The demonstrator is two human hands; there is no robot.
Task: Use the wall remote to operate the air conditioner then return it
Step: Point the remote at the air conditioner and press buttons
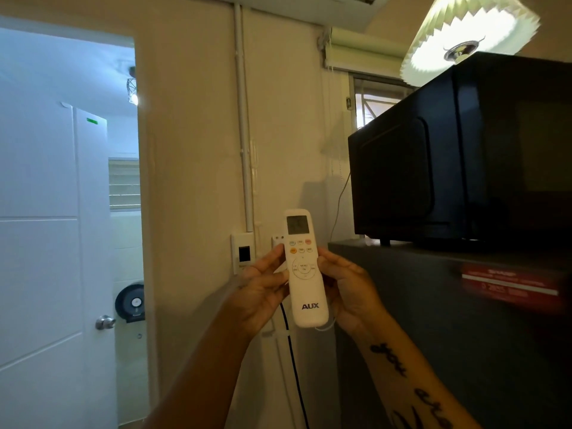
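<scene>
A white AUX remote (305, 274) stands upright in front of me, its small screen at the top and coloured buttons below. My left hand (261, 289) grips its left edge and my right hand (349, 289) grips its right edge. Both thumbs rest beside the round menu pad. A thin white cord loop hangs from the remote's lower end. The underside of the white air conditioner (340, 7) shows at the top edge of the frame. Behind the remote, a white fitting (277, 239) on the wall is mostly hidden.
A black microwave (448, 156) sits on a dark grey fridge (433, 320) to the right. A wall switch plate (243, 253) and a white conduit (246, 134) are behind my hands. An open white door (55, 243) at left leads to a bathroom. A lit pleated lamp (464, 35) hangs overhead.
</scene>
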